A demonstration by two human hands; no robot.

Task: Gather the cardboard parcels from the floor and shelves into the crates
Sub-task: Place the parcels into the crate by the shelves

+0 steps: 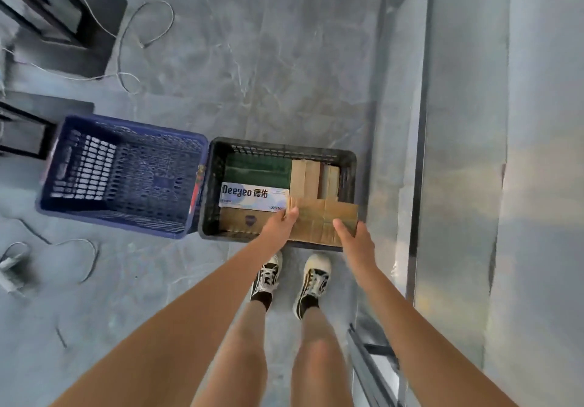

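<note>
A flat brown cardboard parcel (322,217) hangs over the near right corner of the black crate (284,147). My left hand (281,222) grips its left edge and my right hand (355,236) grips its right edge, thumbs on top. Inside the black crate lie a white box printed "Deeyeo" (252,193), a green box (259,169), upright brown parcels (306,176) and another brown parcel (240,220) at the near left. A blue crate (123,176) with nothing in it stands touching the black crate's left side.
Grey floor all around. Loose white cables (126,43) lie at the back left and at the left edge. Dark furniture legs (47,5) stand at the top left. A metal shelf frame (420,122) runs down the right side. My shoes (290,280) stand just before the black crate.
</note>
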